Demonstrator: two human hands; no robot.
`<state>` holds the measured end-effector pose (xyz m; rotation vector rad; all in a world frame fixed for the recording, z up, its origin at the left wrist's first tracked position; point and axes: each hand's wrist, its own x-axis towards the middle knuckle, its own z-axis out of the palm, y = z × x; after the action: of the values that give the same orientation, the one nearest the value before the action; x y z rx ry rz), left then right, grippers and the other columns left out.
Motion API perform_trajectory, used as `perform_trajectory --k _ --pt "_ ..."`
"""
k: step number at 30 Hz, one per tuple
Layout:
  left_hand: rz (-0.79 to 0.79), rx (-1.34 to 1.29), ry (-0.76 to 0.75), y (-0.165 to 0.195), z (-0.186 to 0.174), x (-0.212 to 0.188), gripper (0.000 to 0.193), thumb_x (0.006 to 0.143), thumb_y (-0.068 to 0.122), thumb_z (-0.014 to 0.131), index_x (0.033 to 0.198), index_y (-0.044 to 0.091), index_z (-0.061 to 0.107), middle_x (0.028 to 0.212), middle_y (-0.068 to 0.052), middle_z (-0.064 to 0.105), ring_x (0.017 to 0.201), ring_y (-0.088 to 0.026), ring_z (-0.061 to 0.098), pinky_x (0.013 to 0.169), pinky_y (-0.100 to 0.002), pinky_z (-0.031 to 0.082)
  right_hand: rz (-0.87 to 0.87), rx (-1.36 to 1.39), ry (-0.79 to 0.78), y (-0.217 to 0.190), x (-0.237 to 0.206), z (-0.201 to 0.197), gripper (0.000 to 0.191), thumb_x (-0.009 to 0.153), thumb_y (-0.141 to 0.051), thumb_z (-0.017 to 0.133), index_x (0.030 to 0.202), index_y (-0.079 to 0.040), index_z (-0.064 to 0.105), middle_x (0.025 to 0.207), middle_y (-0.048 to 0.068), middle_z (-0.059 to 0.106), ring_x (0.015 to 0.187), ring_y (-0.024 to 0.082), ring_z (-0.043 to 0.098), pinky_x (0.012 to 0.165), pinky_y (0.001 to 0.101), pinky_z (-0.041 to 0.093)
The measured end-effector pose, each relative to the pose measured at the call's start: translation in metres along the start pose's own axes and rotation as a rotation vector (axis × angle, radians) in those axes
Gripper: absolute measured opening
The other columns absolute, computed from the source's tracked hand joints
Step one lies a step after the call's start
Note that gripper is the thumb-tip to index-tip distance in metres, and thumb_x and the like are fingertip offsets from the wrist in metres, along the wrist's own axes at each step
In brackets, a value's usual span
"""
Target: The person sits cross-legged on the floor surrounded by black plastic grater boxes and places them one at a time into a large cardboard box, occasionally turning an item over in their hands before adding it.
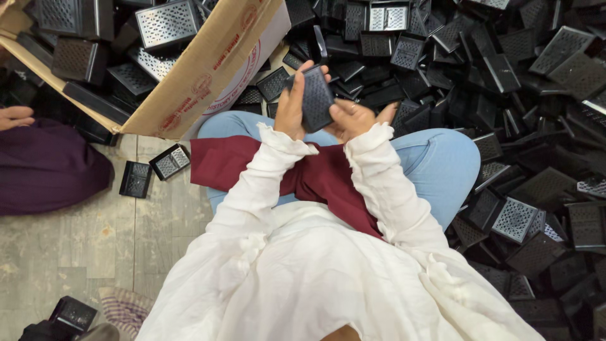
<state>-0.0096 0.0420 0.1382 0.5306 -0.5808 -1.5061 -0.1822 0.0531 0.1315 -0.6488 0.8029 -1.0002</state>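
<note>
The person sits cross-legged on the floor point(76, 240) with a single black grille part point(315, 98) held up in front of the knees, above the lap. The left hand point(291, 104) is closed on the part's left edge, fingers curled over its top; this grip carries the part. The right hand point(353, 119) lies half open against the part's lower right side, fingertips touching it rather than clamping it. A large pile point(505, 82) of like parts spreads ahead and to the right; a tilted carton point(208, 69) holding more stands to the left, and two loose parts point(154, 169) lie on the floor beside it. Another person's hand point(16, 117) shows at the far left. For a sound check, it seems best to keep the left-hand hold on the edges only, leave the perforated face unobstructed, and turn the part with the right fingertips without squeezing the mesh.
</note>
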Motion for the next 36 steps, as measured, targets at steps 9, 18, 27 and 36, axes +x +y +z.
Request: perform_trajectory --k 9,18,27,36 --pt "0.123 0.662 0.096 0.022 -0.004 -0.032 0.026 0.093 0.013 0.079 0.112 -0.001 0.066 0.092 -0.002 0.069 0.081 -0.01 0.062 0.071 -0.026 0.053 -0.1 -0.109 0.066 0.008 0.033 -0.055 0.037 0.098 -0.015 0.067 0.13 0.002 0.06 0.114 0.012 0.073 0.101 0.021 0.074 0.089 0.034 0.063" --pt "0.875 1.473 0.572 0.246 -0.021 0.068 0.05 0.104 0.027 0.08 0.13 -0.006 0.055 0.107 -0.019 0.06 0.097 -0.026 0.057 0.087 -0.037 0.05 -0.453 -1.194 0.371 0.002 0.162 -0.072 0.044 0.093 -0.031 0.078 0.122 -0.001 0.064 0.103 0.015 0.075 0.096 0.027 0.076 0.084 0.0388 0.059" --pt "0.627 1.09 0.184 0.044 -0.049 0.04 0.037 0.097 0.013 0.073 0.13 0.007 0.056 0.141 -0.013 0.056 0.134 -0.031 0.054 0.117 -0.042 0.042 -0.455 -1.295 0.449 0.017 0.203 -0.034 0.033 0.089 -0.016 0.072 0.119 -0.003 0.064 0.11 0.018 0.072 0.1 0.034 0.07 0.085 0.0415 0.057" --pt "-0.095 -0.249 0.312 -0.052 -0.129 0.07 0.048 0.096 0.03 0.072 0.137 0.011 0.054 0.107 -0.014 0.068 0.095 -0.026 0.067 0.084 -0.038 0.056 0.1 -0.511 -0.172 0.042 0.151 -0.073 0.029 0.093 -0.016 0.076 0.116 -0.003 0.064 0.099 0.008 0.072 0.088 0.017 0.071 0.074 0.0338 0.061"
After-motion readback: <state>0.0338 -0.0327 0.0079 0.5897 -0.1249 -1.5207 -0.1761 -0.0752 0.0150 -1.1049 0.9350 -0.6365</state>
